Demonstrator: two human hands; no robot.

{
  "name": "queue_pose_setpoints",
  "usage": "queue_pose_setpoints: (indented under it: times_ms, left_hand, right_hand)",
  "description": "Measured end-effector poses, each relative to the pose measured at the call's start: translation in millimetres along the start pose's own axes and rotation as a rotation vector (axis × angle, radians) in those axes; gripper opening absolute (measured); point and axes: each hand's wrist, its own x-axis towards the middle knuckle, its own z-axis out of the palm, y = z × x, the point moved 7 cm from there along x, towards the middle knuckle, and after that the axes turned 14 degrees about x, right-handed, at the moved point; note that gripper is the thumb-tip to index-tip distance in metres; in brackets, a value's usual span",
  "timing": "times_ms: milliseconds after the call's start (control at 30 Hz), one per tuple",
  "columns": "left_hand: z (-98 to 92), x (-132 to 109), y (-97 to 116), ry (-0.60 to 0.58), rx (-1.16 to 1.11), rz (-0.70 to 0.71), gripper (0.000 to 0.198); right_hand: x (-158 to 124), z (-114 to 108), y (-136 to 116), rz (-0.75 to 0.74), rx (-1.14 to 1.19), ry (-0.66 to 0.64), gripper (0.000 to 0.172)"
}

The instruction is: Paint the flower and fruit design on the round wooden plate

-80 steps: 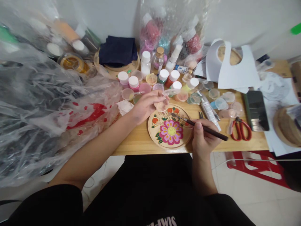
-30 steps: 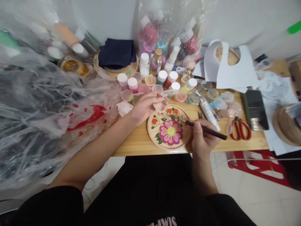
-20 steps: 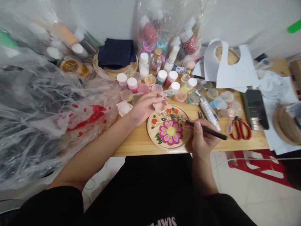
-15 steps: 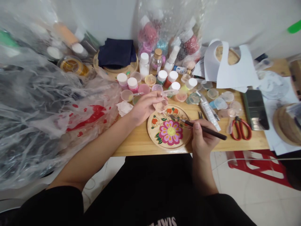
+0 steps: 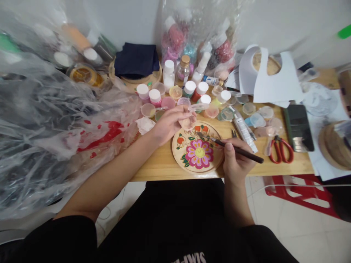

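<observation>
Pinching clear cup (image 5: pixel 188 123) in left hand (image 5: pixel 170 125), gripping brush (image 5: pixel 219 143) in curled fingers (image 5: pixel 229 150) of right hand (image 5: pixel 237 160), with painted board (image 5: pixel 199 153) just beside those fingers

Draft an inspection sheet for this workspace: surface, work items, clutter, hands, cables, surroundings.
Surface: wooden table, crowded along its far side.
Work items: flower-painted wooden disc lying near the table's front edge; dark-handled brush; small clear cup.
Clutter: white-capped jars, white tube, red-handled tool, phone-like device.
Hands: left hand holds the cup; right hand holds the brush, tip over the disc, contact unclear.
Cables: thin white cable at right, below the tabletop.
Surroundings: clear plastic sheeting at left; tiled floor.
</observation>
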Motion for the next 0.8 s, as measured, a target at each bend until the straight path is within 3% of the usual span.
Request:
queue_pose_setpoints:
  times_ms: [800]
  left_hand:
    - [2.5, 0.0, 1.6, -0.022, -0.022, -0.012, 0.005]
  right_hand:
    - [1.9, -0.1, -1.5, -0.002, -0.007, 0.051, 0.01]
